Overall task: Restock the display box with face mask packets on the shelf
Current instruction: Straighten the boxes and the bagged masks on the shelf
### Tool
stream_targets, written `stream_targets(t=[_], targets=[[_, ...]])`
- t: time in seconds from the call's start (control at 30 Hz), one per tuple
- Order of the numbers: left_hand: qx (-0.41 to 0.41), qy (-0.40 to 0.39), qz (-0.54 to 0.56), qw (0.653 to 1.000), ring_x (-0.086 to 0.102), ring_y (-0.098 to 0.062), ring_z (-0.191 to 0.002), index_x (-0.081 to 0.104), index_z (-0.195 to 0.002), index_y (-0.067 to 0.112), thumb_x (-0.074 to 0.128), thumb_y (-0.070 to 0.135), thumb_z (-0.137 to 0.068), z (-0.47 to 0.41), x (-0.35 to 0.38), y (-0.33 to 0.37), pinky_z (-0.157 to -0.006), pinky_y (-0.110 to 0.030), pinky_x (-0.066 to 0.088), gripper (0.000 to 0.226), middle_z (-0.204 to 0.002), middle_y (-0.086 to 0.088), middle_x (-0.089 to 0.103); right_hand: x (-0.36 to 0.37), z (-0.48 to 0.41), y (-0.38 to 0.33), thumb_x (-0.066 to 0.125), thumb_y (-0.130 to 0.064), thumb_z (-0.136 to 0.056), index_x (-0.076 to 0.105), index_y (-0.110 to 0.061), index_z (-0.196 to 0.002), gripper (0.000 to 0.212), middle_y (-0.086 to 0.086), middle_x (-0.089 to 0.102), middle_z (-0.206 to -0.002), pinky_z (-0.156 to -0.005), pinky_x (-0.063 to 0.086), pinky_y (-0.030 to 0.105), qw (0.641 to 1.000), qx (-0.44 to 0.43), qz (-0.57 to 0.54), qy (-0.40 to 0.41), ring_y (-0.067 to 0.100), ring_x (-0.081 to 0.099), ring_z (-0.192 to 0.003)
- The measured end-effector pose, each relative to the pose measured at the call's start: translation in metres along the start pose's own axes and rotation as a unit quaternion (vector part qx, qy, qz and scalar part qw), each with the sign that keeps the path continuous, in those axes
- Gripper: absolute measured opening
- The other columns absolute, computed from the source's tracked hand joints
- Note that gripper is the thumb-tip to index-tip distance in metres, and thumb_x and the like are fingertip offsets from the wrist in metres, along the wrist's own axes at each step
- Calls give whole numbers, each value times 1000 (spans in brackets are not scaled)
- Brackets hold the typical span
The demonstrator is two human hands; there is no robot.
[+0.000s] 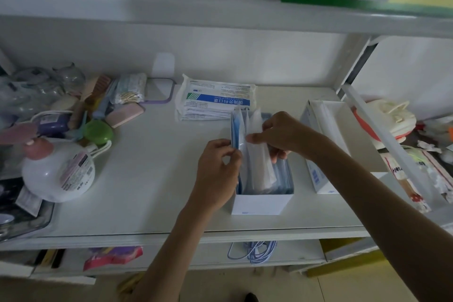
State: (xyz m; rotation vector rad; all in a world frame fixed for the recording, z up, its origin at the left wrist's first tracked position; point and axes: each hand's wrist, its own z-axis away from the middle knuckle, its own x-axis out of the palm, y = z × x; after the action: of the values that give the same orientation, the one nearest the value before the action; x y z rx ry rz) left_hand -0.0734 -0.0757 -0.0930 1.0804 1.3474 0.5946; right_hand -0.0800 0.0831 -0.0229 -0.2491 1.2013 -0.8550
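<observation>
Packets [282, 176] stand upright in one white display box [259, 205] on the shelf [152, 179], directly under both hands; too many overlap to count them. Left hand [217, 171] pinches the top edge of one blue packet [236, 130] at the box's left wall, with its fingers curled. Right hand [285, 135] pinches one white packet [259, 154] between thumb and fingers, just beside the left hand's grip. One flat stack [215, 100] of more packets lies beyond the two grips, near the box's far end. One second box [326, 130], open, sits just right of the right hand. One round bottle [57, 171] stands well left of the left hand.
</observation>
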Motion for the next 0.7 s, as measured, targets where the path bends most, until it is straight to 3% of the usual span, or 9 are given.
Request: stream_targets(t=[0.1, 0.2, 0.27, 0.33, 0.43, 0.53, 0.6, 0.67, 0.7], targets=[[13, -20, -16, 1000, 46, 2, -102, 69, -97, 7, 53, 20, -97, 0, 0, 0, -79, 9, 26, 20, -116, 5, 52, -1, 0, -2, 66, -37, -88, 61, -5, -80, 34, 6, 63, -48, -41, 48, 19, 1000, 21, -11, -14, 11, 57, -33], [15, -10, -23, 1000, 46, 0, -98, 68, -96, 7, 53, 18, -98, 1, 3, -1, -79, 6, 28, 19, -116, 1, 53, -3, 2, 0, 66, -16, -89, 63, 3, -88, 20, 12, 65, -57, -41, 49, 20, 1000, 20, 3, -16, 15, 60, -39], [-2, 27, -15, 1000, 48, -2, -95, 67, -99, 6, 54, 17, -97, 2, 6, 2, -78, -1, 31, 18, -115, -1, 54, -4, 4, 3, 60, -5, -87, 60, 2, -83, 9, 13, 62, -62, -41, 45, 20, 999, 29, -29, 19, 19, 57, -43], [-25, 61, -6, 998, 50, -7, -94, 68, -99, 6, 54, 15, -96, 3, 11, 6, -81, -5, 30, 17, -112, -2, 56, -6, 5, 6, 55, -6, -85, 54, -4, -72, 12, 9, 54, -63, -43, 39, 18, 992, 29, -98, 74, 19, 51, -47], [-48, 84, -9, 995, 54, -11, -93, 68, -96, 6, 54, 13, -95, 5, 14, 13, -82, -10, 33, 16, -110, -4, 60, -14, 13, 10, 51, -5, -80, 49, -9, -57, 23, 1, 43, -48, -39, 30, 13, 970, -13, -184, 157, 10, 42, -36], [-11, 101, -81, 991, 55, -17, -105, 66, -94, 8, 53, 20, -96, 8, 15, 17, -82, -13, 36, 18, -109, -4, 59, -43, 28, 24, 50, -11, -83, 52, -13, -57, 27, -6, 46, -35, -33, 28, 11, 953, -31, -198, 225, 5, 39, -27], [6, 64, -157, 985, 46, -16, -120, 66, -97, 11, 51, 39, -96, 9, 15, 20, -86, -27, 48, 32, -118, -2, 52, -74, 40, 40, 51, -21, -83, 58, -11, -69, 19, -2, 61, -49, -39, 40, 17, 935, -32, -176, 306, 5, 51, -33], [-25, -6, -238, 971, 32, -17, -133, 66, -104, 12, 51, 55, -90, 9, 15, 26, -86, -38, 50, 47, -128, -4, 44, -107, 53, 58, 49, -30, -82, 63, -8, -97, 30, 16, 71, -89, -66, 57, 34, 919, 2, -77, 386, 25, 70, -74], [-33, -25, -269, 962, 28, -20, -136, 66, -104, 10, 54, 52, -89, 8, 14, 29, -86, -40, 49, 46, -130, -7, 42, -122, 59, 66, 49, -32, -83, 61, -7, -109, 38, 23, 66, -108, -82, 54, 42, 911, 31, -11, 410, 34, 66, -95]])
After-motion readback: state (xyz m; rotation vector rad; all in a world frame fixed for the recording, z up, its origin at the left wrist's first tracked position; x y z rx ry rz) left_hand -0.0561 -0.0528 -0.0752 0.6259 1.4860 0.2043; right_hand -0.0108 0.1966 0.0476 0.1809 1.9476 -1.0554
